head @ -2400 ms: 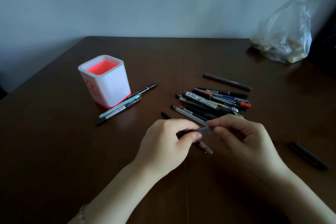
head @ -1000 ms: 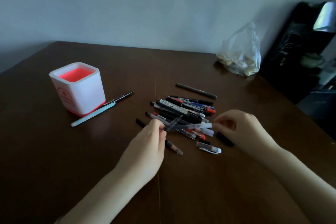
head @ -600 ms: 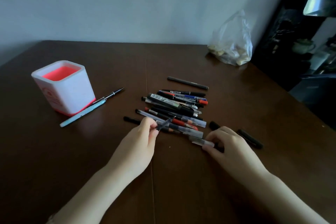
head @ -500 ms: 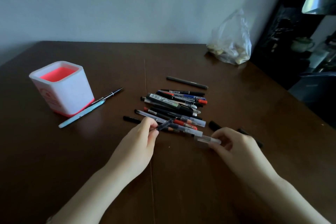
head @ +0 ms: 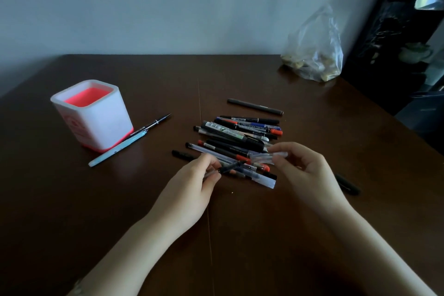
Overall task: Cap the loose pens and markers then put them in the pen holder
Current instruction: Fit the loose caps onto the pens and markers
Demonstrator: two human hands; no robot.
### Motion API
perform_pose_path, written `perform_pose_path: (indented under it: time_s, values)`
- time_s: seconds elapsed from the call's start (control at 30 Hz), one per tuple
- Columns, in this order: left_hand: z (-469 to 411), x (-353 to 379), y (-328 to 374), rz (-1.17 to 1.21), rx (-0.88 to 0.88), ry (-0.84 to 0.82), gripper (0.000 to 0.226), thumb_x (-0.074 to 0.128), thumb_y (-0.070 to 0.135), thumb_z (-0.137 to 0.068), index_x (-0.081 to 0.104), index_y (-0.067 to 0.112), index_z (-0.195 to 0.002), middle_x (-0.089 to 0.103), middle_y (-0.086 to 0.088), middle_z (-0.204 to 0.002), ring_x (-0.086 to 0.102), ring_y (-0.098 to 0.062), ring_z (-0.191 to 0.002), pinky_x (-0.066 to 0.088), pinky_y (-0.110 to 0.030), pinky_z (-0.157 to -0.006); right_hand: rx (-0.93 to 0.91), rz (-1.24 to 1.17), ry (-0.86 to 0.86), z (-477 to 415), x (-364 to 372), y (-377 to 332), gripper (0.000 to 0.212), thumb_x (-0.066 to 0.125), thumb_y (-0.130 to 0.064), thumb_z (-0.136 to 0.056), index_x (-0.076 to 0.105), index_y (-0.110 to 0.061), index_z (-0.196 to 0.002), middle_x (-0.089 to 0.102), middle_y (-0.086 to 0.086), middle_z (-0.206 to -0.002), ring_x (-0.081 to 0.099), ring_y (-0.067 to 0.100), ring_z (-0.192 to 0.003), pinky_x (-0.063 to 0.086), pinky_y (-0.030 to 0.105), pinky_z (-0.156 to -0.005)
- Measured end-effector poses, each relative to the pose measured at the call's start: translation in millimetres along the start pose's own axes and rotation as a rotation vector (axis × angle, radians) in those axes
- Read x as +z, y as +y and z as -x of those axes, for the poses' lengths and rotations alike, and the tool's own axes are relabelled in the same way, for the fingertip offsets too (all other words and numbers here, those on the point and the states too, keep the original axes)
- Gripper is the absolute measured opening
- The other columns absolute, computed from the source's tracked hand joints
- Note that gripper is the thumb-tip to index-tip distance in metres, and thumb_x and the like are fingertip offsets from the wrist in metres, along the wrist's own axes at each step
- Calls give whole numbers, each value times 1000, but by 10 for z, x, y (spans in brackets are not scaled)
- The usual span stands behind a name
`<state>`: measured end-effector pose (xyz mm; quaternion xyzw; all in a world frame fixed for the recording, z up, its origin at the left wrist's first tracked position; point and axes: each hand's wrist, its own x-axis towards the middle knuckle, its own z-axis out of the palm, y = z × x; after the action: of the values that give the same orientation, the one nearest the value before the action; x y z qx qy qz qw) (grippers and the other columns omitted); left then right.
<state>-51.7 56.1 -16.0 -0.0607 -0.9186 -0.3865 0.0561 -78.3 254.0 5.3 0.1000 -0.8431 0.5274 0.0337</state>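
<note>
My left hand (head: 192, 190) pinches an uncapped clear pen (head: 230, 167) just in front of the pile, its dark tip pointing right. My right hand (head: 305, 170) pinches a clear cap (head: 266, 156) a short way from that tip. A pile of several pens and markers (head: 240, 134) lies on the brown table (head: 120, 211) behind my hands. The white pen holder (head: 93, 115) with a red inside stands at the left. A light blue pen (head: 115, 149) and a thin black pen (head: 153, 124) lie against its base.
A dark pen (head: 254, 106) lies alone behind the pile. A black cap or marker (head: 348, 185) lies right of my right hand, another black one (head: 181, 154) left of the pile. A clear plastic bag (head: 314, 55) sits at the back right, dark furniture (head: 396, 43) beyond the table's edge.
My right hand picked the clear cap up off the table and brought it up toward the pen tip. My left hand kept its hold on the pen.
</note>
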Motion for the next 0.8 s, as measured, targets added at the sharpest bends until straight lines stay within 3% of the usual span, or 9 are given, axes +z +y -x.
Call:
perform_pose_path:
  time_s: [0.1,0.13,0.2,0.27,0.33,0.4,0.6,0.8]
  values:
    - [8,3,-9,-1,30,0,16,49,22,-92,54,23,-107,60,8,-109,55,-2,-102,47,-23,-88,16,-18,-8,1,48,19,22,55,-18,-88,59,-39,-86,63,-3,-71,55,26,-59,46,32,-53]
    - [11,3,-11,-5,40,4,16,49,22,-92,54,23,-107,60,9,-109,55,-2,-102,47,-23,-88,16,-27,9,8,48,30,21,56,-18,-87,60,-39,-87,63,-3,-72,56,24,-60,47,32,-54]
    - [14,-1,-15,-12,57,20,16,49,22,-92,54,23,-107,60,10,-108,54,-1,-103,46,-18,-87,14,-56,47,22,32,46,20,56,-18,-87,61,-37,-87,62,-3,-72,54,8,-50,43,18,-45]
    - [11,-6,-6,-7,73,33,15,50,22,-92,55,22,-106,60,11,-106,54,0,-101,46,-16,-84,20,-66,32,31,18,53,19,56,-17,-87,61,-36,-88,62,-5,-73,53,4,-49,40,15,-41]
    - [16,-6,15,8,105,31,16,51,21,-91,56,22,-106,61,11,-106,55,0,-101,46,-16,-86,19,-57,-18,43,31,59,20,56,-17,-87,62,-36,-88,65,-6,-78,59,13,-61,47,24,-51]
    - [31,3,32,4,164,37,17,54,22,-89,59,22,-105,61,15,-103,55,2,-100,45,-13,-86,-7,-42,-69,62,66,51,20,57,-16,-86,63,-35,-89,66,-5,-84,60,12,-71,49,22,-61]
    - [65,-14,75,48,295,108,22,64,22,-80,68,18,-101,65,14,-93,59,1,-93,48,-11,-80,-80,-64,-118,140,100,33,23,59,-13,-85,65,-34,-91,67,-7,-84,58,2,-68,45,11,-61]
    - [84,-48,98,103,307,96,18,72,19,-74,73,15,-92,67,15,-83,63,5,-83,46,-4,-69,-117,-90,-164,176,75,79,28,59,-12,-84,65,-38,-89,65,-19,-96,62,7,-87,50,18,-74]
